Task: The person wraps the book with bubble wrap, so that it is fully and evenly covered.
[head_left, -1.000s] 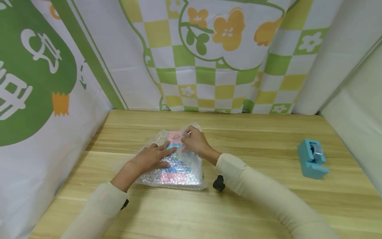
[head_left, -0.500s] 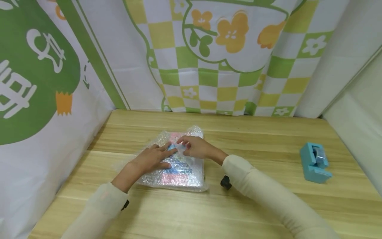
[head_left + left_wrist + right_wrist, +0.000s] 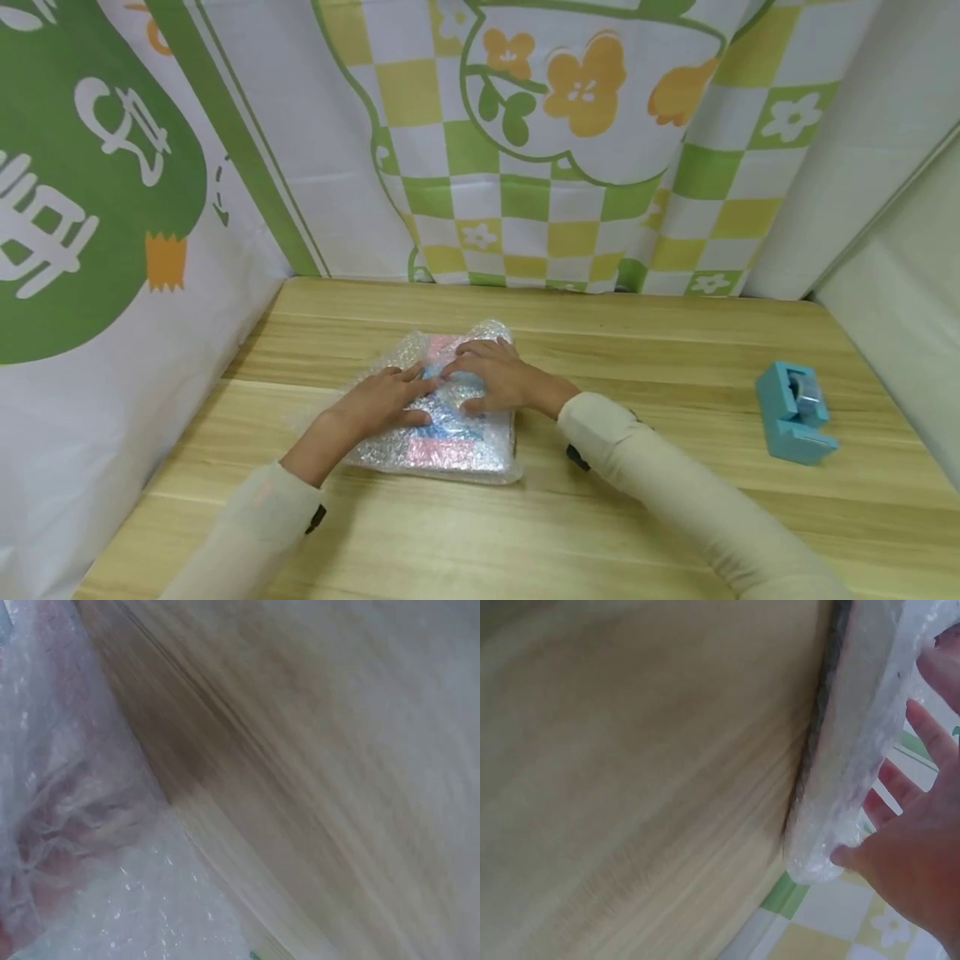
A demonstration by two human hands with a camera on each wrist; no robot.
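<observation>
A flat, blue-and-pink rectangular item in clear bubble wrap (image 3: 442, 457) lies on the table; the wrap also shows in the left wrist view (image 3: 172, 907) and the right wrist view (image 3: 847, 742). Across the package's left part lies the left hand (image 3: 378, 406), its fingers spread and resting on the wrap. The right hand (image 3: 501, 379) rests over the upper right part, fingertips close to those of the left. In the right wrist view the right hand (image 3: 919, 832) has its fingers extended and apart along the wrapped edge.
A turquoise tape dispenser (image 3: 795, 417) with a roll of clear tape stands on the wooden table (image 3: 637, 533), well to the right of the package. Patterned cloth (image 3: 525, 200) hangs behind the table, and more cloth hangs at both sides.
The right hand has come down from the package's upper edge, its pinching fingers spreading out onto the wrap. The raised wrap near them lies flatter. The left hand has stayed on the package.
</observation>
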